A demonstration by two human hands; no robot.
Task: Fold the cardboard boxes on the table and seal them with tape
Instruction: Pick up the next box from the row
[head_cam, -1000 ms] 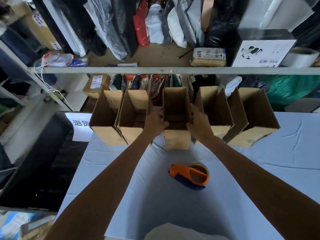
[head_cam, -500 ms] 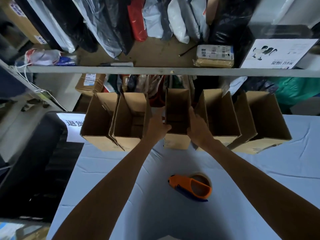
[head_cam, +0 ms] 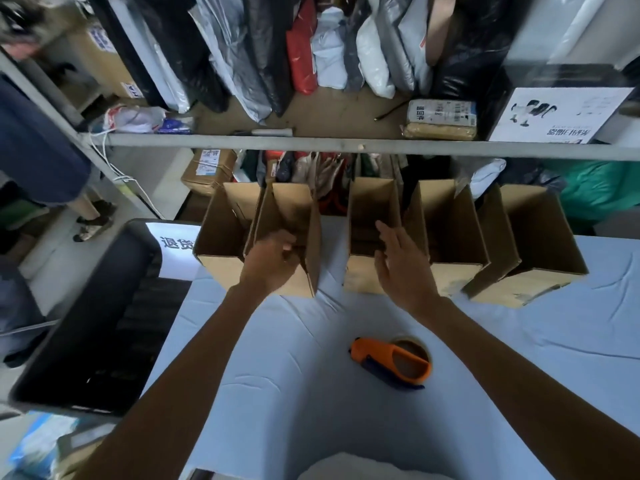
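Observation:
Several open brown cardboard boxes stand in a row along the far edge of the blue-covered table (head_cam: pixel 311 393). My left hand (head_cam: pixel 270 263) grips the near wall of the second box from the left (head_cam: pixel 294 213), fingers curled over its edge. My right hand (head_cam: pixel 401 268) is spread flat in front of the middle box (head_cam: pixel 369 206), holding nothing; whether it touches the box is unclear. An orange tape dispenser (head_cam: pixel 388 360) with a brown tape roll lies on the cloth, nearer to me and apart from both hands.
A grey metal shelf rail (head_cam: pixel 346 145) runs just behind the boxes, with parcels and bags above and below. A black crate (head_cam: pixel 97 323) sits left of the table. A person's legs (head_cam: pixel 86 216) stand at far left. Something white (head_cam: pixel 346 471) shows at the bottom edge.
Both hands held the middle box before. My left hand has shifted left onto the second box and my right hand has opened off the middle box. A gap now separates those two boxes.

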